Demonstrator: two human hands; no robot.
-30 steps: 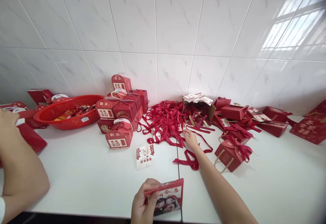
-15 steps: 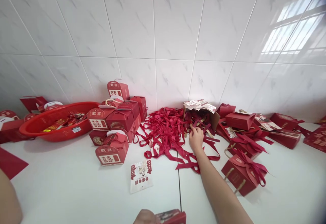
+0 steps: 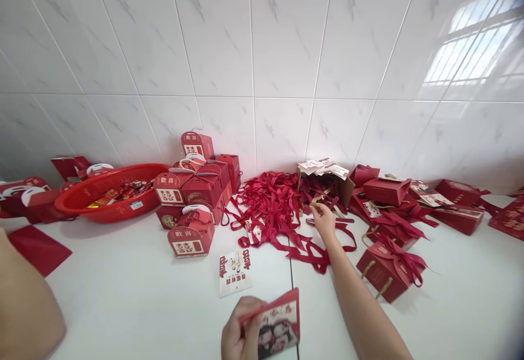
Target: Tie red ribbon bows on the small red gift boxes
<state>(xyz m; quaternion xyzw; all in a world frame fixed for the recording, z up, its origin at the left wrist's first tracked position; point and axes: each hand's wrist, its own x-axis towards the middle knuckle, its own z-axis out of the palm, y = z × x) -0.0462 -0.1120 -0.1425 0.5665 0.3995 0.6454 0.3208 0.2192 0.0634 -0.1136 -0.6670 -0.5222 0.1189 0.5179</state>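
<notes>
At the bottom centre, my left hand [image 3: 241, 327] is closed around a red paper box [image 3: 298, 308] with a printed picture card [image 3: 282, 327] on the side facing me. My right hand [image 3: 325, 221] reaches to the opening of a small cardboard box [image 3: 347, 191] holding dark red and gold ribbon strips [image 3: 325, 192]. Its thumb and fingertips are pinched together at the strips; whatever is between them is too small to make out. Loose red ribbons [image 3: 272, 199] lie heaped to the left of that hand. A white printed card [image 3: 235, 274] lies flat beyond my left hand.
Stacked red gift boxes [image 3: 190, 232] stand left of the ribbons. Beside them, a red plastic basin [image 3: 114, 213] holds wrapped sweets. Bow-tied boxes [image 3: 388, 270] crowd the right side of the white table [image 3: 135, 305]. A tiled wall [image 3: 282, 49] rises behind.
My left hand has come up into view with the red box, and its card now shows. My right hand has drawn slightly right, its fingers pinched. The view has shifted a little left.
</notes>
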